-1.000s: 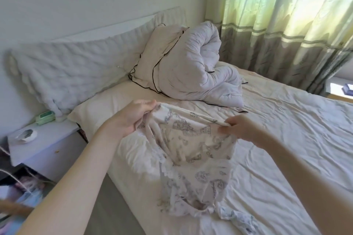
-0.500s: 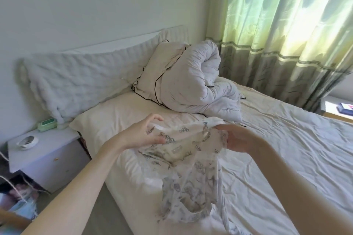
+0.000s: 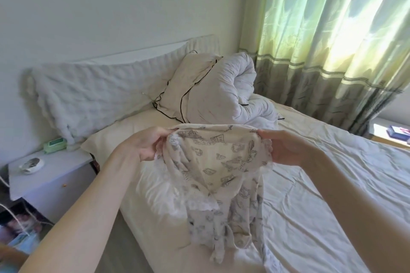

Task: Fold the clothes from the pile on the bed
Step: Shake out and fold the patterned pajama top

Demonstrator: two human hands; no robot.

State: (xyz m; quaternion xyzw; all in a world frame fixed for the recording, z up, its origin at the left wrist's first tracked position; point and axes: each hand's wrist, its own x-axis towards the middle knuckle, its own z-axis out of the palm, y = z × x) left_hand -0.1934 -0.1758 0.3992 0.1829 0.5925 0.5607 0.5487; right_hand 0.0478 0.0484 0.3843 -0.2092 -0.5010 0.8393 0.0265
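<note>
Holding printed garment (image 3: 221, 162) spread above bed (image 3: 321, 184), centre frame.
Left hand (image 3: 145, 147) and right hand (image 3: 286, 149) each pinch a lace-trimmed top corner; remainder hangs crumpled toward the mattress edge.

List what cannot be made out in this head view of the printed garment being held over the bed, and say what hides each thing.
- Printed garment: its type; it hangs bunched.
- Left hand and right hand: fingertips of each grip, hidden in the cloth.
- Clothes pile: none in view.
- Green box and dish on the nightstand: too small to identify.
</note>
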